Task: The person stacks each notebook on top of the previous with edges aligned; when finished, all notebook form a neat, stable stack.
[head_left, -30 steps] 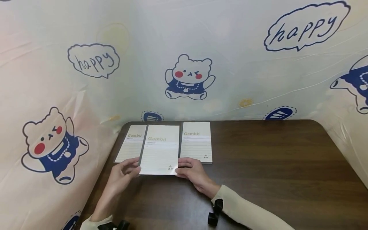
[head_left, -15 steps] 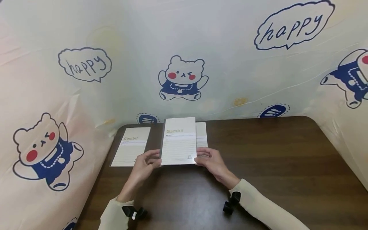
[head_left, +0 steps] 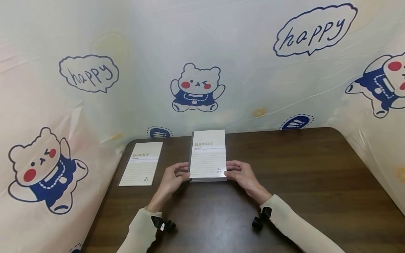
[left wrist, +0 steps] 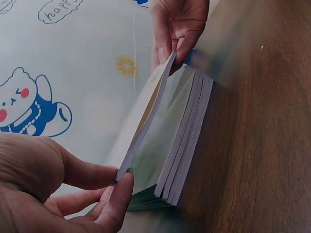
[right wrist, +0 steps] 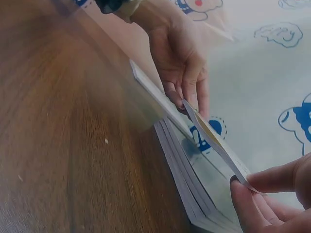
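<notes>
A white notebook lettered "Gambit" (head_left: 208, 154) is held level over a stack of notebooks (left wrist: 187, 141) near the table's back edge. My left hand (head_left: 172, 177) pinches its left edge between thumb and fingers. On the opposite edge, my right hand (head_left: 243, 175) has the same kind of pinch. Both wrist views show a gap between the held notebook and the stack's top cover, with the held pages bowing slightly apart. From the head, the held notebook hides most of the stack. Another Gambit notebook (head_left: 140, 164) lies flat on the left.
The dark wood table (head_left: 284, 182) extends to the right and toward the person. A printed cloth (head_left: 246, 63) with bears and "happy" bubbles rises behind it and at both sides. Black wrist cameras (head_left: 261, 218) sit on both sleeves.
Both hands have carried the notebook from between the two others rightward and back, then lowered it over the right-hand stack. The left notebook stays on the table. The head view has shifted slightly.
</notes>
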Motion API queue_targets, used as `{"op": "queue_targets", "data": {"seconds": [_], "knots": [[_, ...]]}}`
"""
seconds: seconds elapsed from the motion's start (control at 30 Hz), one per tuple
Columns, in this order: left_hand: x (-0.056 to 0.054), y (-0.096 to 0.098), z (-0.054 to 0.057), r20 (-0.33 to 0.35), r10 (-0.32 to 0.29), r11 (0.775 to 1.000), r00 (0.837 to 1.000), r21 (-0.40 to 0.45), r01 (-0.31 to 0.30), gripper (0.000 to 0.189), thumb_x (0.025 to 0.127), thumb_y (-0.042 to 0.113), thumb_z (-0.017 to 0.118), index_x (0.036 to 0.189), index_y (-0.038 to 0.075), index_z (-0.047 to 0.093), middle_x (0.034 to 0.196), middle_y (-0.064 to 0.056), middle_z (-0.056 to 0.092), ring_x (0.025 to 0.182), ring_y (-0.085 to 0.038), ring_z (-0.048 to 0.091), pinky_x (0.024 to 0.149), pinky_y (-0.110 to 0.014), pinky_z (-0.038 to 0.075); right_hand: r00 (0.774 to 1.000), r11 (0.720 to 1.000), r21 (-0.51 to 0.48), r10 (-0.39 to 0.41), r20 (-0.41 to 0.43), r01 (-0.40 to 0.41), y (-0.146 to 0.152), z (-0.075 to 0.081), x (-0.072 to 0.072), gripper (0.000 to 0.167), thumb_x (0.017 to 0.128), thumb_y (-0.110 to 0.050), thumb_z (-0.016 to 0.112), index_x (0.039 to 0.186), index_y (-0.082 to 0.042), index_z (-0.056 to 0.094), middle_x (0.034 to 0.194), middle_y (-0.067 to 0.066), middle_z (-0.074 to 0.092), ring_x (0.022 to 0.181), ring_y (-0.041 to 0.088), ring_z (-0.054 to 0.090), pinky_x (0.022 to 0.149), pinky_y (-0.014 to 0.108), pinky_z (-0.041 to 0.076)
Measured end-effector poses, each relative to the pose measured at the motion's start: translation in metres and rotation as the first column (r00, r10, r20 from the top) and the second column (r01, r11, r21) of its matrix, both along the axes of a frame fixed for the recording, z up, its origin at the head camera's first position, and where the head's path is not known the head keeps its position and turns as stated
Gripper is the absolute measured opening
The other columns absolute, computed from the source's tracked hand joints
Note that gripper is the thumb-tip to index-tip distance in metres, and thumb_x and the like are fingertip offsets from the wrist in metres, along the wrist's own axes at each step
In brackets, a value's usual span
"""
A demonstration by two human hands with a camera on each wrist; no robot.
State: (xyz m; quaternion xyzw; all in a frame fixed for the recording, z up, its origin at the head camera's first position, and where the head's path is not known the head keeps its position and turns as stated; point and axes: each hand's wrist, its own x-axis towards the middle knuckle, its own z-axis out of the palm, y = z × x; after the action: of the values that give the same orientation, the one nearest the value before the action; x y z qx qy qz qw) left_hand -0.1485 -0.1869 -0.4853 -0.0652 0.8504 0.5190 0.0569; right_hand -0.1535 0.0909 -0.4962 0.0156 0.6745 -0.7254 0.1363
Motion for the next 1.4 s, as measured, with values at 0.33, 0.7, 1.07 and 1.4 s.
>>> {"op": "queue_targets", "data": {"seconds": [0.33, 0.7, 1.07, 1.4], "knots": [[-0.002, 0.002, -0.01, 0.017, 0.0, 1.0, 1.0, -0.029, 0.001, 0.04, 0.092, 0.004, 0.076, 0.131, 0.002, 0.069, 0.119, -0.018, 0.071, 0.101, -0.026, 0.072, 0.074, -0.027, 0.051, 1.0, 0.999, 0.053, -0.005, -0.002, 0.005, 0.003, -0.014, -0.006, 0.047, 0.09, 0.005, 0.074, 0.134, 0.013, 0.061, 0.123, 0.032, 0.069, 0.092, 0.01, 0.073, 0.077, 0.019, 0.06], [0.002, 0.004, -0.019, -0.028, 0.045, 0.998, 0.999, -0.032, -0.046, 0.04, 0.088, 0.001, 0.078, 0.128, 0.0, 0.072, 0.112, -0.017, 0.074, 0.097, -0.024, 0.071, 0.076, -0.024, 0.054, 0.993, 0.943, 0.322, -0.058, -0.101, 0.088, 0.0, -0.024, -0.008, 0.041, 0.084, -0.001, 0.083, 0.124, 0.002, 0.075, 0.103, 0.017, 0.077, 0.089, 0.016, 0.074, 0.067, 0.015, 0.053], [0.001, 0.007, -0.02, -0.074, 0.041, 0.997, 0.996, -0.061, -0.046, 0.04, 0.087, -0.001, 0.077, 0.127, -0.002, 0.072, 0.111, -0.019, 0.073, 0.094, -0.024, 0.071, 0.082, -0.032, 0.06, 0.982, 0.906, 0.401, -0.066, -0.178, 0.134, -0.001, -0.027, -0.005, 0.039, 0.083, -0.005, 0.087, 0.121, -0.004, 0.078, 0.105, 0.014, 0.078, 0.094, 0.023, 0.078, 0.067, 0.014, 0.052], [0.001, 0.006, -0.023, -0.09, 0.033, 0.997, 0.995, -0.064, -0.039, 0.04, 0.086, -0.003, 0.077, 0.126, -0.003, 0.072, 0.109, -0.02, 0.073, 0.093, -0.025, 0.072, 0.081, -0.032, 0.061, 0.981, 0.899, 0.42, -0.05, -0.185, 0.125, -0.001, -0.027, -0.005, 0.038, 0.084, -0.007, 0.086, 0.121, -0.005, 0.078, 0.105, 0.013, 0.078, 0.093, 0.022, 0.078, 0.069, 0.015, 0.052]]}}
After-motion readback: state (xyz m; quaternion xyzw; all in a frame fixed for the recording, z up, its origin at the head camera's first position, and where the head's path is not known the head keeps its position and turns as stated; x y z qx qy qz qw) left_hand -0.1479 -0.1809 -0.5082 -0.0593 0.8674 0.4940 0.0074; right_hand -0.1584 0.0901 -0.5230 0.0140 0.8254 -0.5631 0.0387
